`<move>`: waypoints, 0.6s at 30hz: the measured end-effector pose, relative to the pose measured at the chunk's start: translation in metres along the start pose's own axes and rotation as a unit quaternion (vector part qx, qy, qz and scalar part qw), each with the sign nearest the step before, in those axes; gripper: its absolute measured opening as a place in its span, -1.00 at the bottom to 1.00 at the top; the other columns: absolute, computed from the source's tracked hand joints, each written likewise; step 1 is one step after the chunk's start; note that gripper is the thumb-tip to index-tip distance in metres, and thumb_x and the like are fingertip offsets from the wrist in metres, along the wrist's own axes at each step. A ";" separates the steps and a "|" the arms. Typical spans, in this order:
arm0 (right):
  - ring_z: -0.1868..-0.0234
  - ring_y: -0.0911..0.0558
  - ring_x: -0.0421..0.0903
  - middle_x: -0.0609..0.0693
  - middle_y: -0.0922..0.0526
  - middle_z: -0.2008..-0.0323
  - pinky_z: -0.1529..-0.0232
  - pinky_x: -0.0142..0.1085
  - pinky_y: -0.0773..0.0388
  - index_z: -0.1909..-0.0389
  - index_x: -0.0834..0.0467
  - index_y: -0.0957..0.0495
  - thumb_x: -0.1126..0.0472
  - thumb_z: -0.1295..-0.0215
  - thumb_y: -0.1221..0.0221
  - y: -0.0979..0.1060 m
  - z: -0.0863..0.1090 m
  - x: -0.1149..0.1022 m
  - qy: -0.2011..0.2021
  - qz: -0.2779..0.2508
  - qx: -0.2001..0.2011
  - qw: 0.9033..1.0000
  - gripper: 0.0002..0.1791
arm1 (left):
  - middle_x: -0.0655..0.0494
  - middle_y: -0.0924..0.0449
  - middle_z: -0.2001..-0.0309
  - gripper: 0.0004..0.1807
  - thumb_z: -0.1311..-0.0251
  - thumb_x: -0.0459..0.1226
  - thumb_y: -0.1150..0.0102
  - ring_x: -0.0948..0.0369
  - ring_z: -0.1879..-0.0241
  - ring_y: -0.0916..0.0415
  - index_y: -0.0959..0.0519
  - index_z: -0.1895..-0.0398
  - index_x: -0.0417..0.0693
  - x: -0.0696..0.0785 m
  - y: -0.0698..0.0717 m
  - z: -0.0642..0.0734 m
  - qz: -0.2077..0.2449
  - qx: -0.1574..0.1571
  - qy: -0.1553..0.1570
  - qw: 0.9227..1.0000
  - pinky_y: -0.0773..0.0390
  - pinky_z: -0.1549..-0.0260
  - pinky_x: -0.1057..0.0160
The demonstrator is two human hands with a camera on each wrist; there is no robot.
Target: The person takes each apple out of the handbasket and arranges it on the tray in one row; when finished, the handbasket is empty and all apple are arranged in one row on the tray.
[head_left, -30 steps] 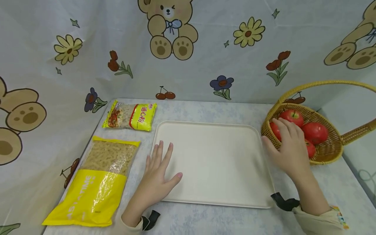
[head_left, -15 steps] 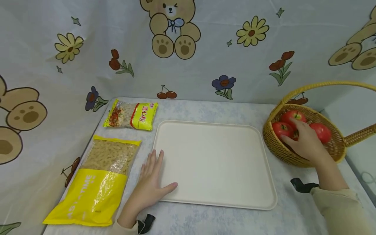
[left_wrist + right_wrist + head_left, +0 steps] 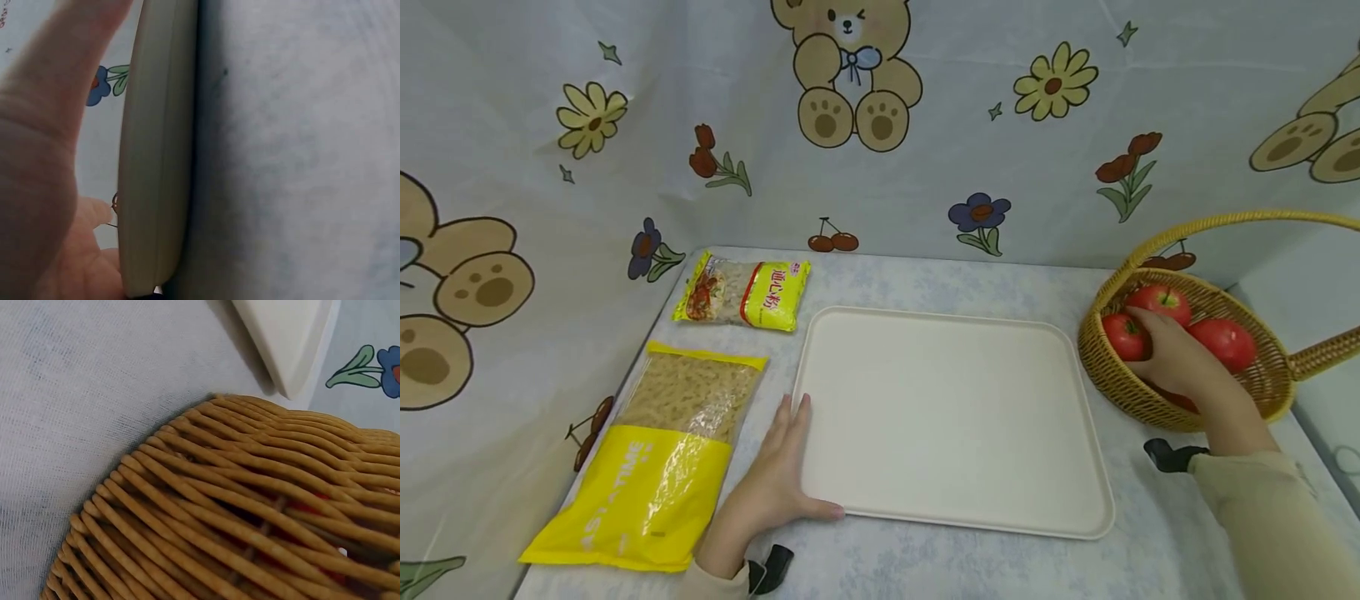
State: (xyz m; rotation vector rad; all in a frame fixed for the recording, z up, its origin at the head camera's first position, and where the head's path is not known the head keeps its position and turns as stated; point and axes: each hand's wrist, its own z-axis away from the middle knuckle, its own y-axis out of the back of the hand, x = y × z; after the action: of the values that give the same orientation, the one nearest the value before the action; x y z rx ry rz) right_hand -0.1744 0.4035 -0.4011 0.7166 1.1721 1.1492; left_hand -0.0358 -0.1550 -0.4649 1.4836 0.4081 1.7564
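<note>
My left hand [image 3: 769,485] lies at the near left corner of the cream tray [image 3: 955,425], fingers fairly straight along its left side and thumb at its front edge. In the left wrist view that hand [image 3: 37,194] is beside the tray's rim [image 3: 156,144]. My right hand [image 3: 1183,358] reaches into the wicker basket [image 3: 1108,396], its thumb and fingers around a red apple [image 3: 1124,337] at the left. Another apple [image 3: 1161,302] lies behind it and one more [image 3: 1225,344] to the right. Only the basket's woven wall [image 3: 206,487] shows in the right wrist view, hiding the hand.
Left of the tray lies a large yellow bag of pasta [image 3: 647,467], with a smaller pasta packet [image 3: 745,292] behind it. The basket's tall handle [image 3: 1247,218] arches over the right end. A patterned cloth [image 3: 910,192] hangs behind the table.
My right hand has moved right and deeper into the basket, and its fingers have closed around the left apple. My left hand has drawn back from over the tray to its near left corner.
</note>
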 end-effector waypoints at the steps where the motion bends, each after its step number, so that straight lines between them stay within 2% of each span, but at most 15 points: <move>1: -0.33 -0.13 0.54 0.53 0.00 -0.41 -0.15 0.56 -0.16 -0.56 0.22 0.13 -0.14 -0.18 -0.34 -0.001 -0.001 0.000 -0.002 0.006 -0.001 1.000 0.15 | -0.07 0.64 -0.59 0.77 0.71 0.34 -0.61 -0.20 -0.57 0.44 0.38 -0.61 0.21 0.000 0.000 0.001 -0.004 -0.003 0.002 1.000 0.00 -0.42 -0.35; 4: -0.33 -0.14 0.54 0.52 0.02 -0.42 -0.15 0.57 -0.15 -0.56 0.18 0.13 -0.14 -0.18 -0.34 -0.004 -0.002 0.000 -0.008 0.013 0.000 1.000 0.14 | -0.07 0.65 -0.59 0.78 0.76 0.34 -0.62 -0.23 -0.57 0.44 0.37 -0.61 0.22 0.001 0.000 0.003 -0.021 -0.009 0.004 1.000 -0.01 -0.39 -0.40; 8: -0.34 -0.16 0.49 0.47 -0.10 -0.40 -0.20 0.53 -0.13 -0.52 0.23 0.04 -0.08 -0.14 -0.38 -0.007 -0.003 0.001 0.002 0.009 0.025 1.000 0.09 | -0.06 0.65 -0.59 0.80 0.77 0.32 -0.63 -0.22 -0.57 0.45 0.39 -0.61 0.20 -0.001 -0.003 0.003 -0.026 -0.006 -0.001 1.000 0.01 -0.40 -0.40; 13: -0.25 -0.19 0.53 0.50 -0.19 -0.33 -0.17 0.54 -0.11 -0.48 0.26 -0.05 -0.04 -0.04 -0.46 -0.005 0.003 0.001 0.008 0.010 0.103 0.995 0.11 | -0.04 0.64 -0.60 0.82 0.75 0.32 -0.64 -0.22 -0.57 0.43 0.44 -0.60 0.17 -0.002 -0.004 0.003 -0.022 -0.003 -0.005 1.000 0.01 -0.40 -0.40; 18: -0.30 -0.12 0.52 0.48 -0.16 -0.37 -0.26 0.52 0.03 -0.52 0.20 -0.03 0.00 -0.02 -0.48 -0.003 0.017 -0.005 0.008 -0.016 0.191 0.981 0.14 | -0.03 0.64 -0.60 0.83 0.74 0.32 -0.63 -0.21 -0.57 0.42 0.46 -0.60 0.10 -0.002 -0.003 0.002 -0.023 0.002 0.002 1.000 0.02 -0.41 -0.38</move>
State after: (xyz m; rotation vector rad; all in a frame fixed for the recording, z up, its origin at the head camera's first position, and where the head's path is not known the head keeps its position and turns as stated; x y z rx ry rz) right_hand -0.1568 0.3997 -0.3975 0.9759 1.4310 0.9119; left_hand -0.0325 -0.1546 -0.4675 1.4622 0.4449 1.7237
